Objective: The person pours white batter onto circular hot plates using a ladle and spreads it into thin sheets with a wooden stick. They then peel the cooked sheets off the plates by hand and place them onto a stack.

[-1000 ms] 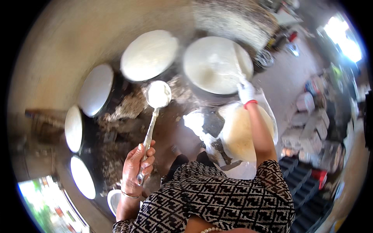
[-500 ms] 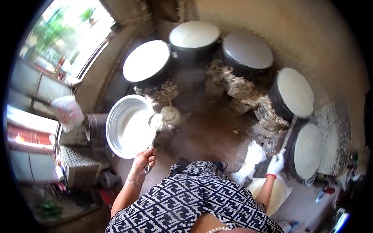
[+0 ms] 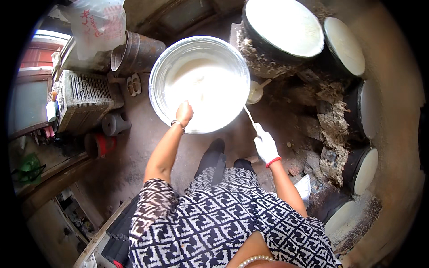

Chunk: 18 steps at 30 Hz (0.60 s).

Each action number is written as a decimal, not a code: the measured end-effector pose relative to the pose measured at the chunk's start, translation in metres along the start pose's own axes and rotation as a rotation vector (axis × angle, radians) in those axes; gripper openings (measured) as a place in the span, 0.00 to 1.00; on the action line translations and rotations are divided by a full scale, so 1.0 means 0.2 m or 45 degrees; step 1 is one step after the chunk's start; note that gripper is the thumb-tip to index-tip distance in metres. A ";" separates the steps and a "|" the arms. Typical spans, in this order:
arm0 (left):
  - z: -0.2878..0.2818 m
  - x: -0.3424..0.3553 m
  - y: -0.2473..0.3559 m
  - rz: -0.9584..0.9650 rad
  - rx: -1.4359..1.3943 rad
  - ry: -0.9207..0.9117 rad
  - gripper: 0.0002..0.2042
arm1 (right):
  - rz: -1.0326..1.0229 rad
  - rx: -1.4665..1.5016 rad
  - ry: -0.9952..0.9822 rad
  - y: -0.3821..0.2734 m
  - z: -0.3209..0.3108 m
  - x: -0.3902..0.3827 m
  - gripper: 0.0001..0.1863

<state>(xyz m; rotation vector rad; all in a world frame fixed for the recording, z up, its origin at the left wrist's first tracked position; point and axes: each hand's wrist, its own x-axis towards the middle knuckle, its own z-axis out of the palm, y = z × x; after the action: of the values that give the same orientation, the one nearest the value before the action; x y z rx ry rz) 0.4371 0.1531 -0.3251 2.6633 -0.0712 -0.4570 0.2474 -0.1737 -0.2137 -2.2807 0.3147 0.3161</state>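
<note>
A wide metal basin (image 3: 156, 85) with a pale liquid (image 3: 219, 91) inside is seen in the upper middle of the frame. The left hand (image 3: 184, 113) is held over its near edge, with the fingers curled together in a fist; whether anything is gripped inside cannot be told. A slim stick (image 3: 250, 116) is clamped in the fingers of the white-gloved right hand (image 3: 266, 145), right of centre, and its far end is brought up beside the basin's right edge. Just right of the basin, a small pale round vessel (image 3: 255, 93) with a handle is partly covered by the rim. The right side of the frame is taken up by a curved row of dark pots (image 3: 264, 47), topped with pale contents, set along rough masonry (image 3: 333, 118). A white bag (image 3: 304, 187) is seen lower down, partly hidden by the right forearm. In the upper left, a plastic bag (image 3: 100, 29) is hung in front of part of a rusty barrel (image 3: 143, 52); below the barrel, a pair of pale shoes (image 3: 134, 85) is left on the floor (image 3: 134, 138). A slatted grey box (image 3: 89, 94), a grey stool (image 3: 115, 124) and a red bucket (image 3: 101, 145) are crowded along the left. The lower middle is blocked by a patterned garment (image 3: 214, 214).
</note>
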 end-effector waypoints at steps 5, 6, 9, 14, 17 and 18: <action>0.14 0.01 -0.11 0.212 0.203 -0.243 0.07 | 0.072 -0.091 -0.215 -0.14 0.29 0.45 0.25; 0.10 0.00 -0.13 0.304 0.184 -0.243 0.07 | 0.064 -0.112 -0.203 -0.09 0.38 0.51 0.22; 0.03 0.05 -0.16 0.153 0.039 -0.163 0.06 | 0.023 -0.042 -0.140 -0.07 0.58 0.66 0.16; 0.25 0.28 -0.26 -0.522 -0.979 -0.315 0.06 | -0.076 0.058 -0.297 0.08 0.90 0.74 0.22; 0.11 0.22 -0.14 -0.778 -1.672 -0.596 0.07 | 0.101 0.347 -0.399 0.03 0.78 0.74 0.19; 0.02 0.22 -0.13 -0.757 -1.719 -0.630 0.07 | -0.006 0.310 -0.346 -0.01 0.70 0.74 0.19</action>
<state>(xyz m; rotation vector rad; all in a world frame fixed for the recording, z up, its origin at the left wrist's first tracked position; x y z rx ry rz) 0.4760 0.1698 -0.3532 1.1685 0.6514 -0.9081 0.3682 -0.0862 -0.3524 -1.9703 0.1955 0.5482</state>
